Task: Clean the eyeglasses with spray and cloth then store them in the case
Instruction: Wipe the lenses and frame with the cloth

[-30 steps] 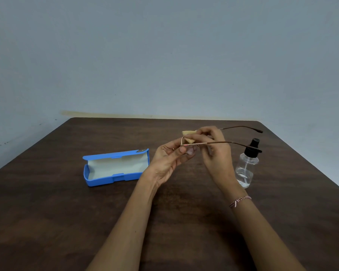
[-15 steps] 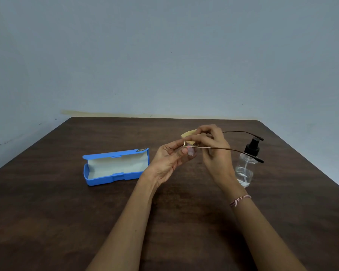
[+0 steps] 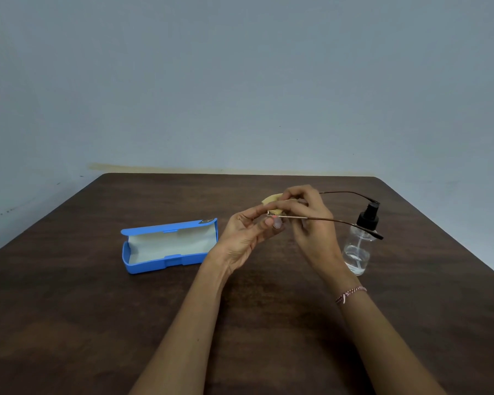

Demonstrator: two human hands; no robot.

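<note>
Now, on the bench (image 3: 69, 323) the open blue case (image 3: 166, 262) lies toward the left edge, the spray bottle (image 3: 358, 252) toward the right. Fingers of the left hand (image 3: 240, 240) pinch the eyeglasses (image 3: 325, 220) at the front; those of the right hand (image 3: 314, 226) clench the cloth (image 3: 271, 199) on a lens. The temples have just dipped across the bottle, so wiping likely continues; the near tip could knock it.

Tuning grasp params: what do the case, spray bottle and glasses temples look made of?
Case: matte blue hard plastic, by its moulded latch; pale lining, likely fabric. Spray bottle: clear and glossy, glass or plastic, unclear; black pump looks plastic. Glasses temples: thin brownish wire, probably metal, dark tips.
</note>
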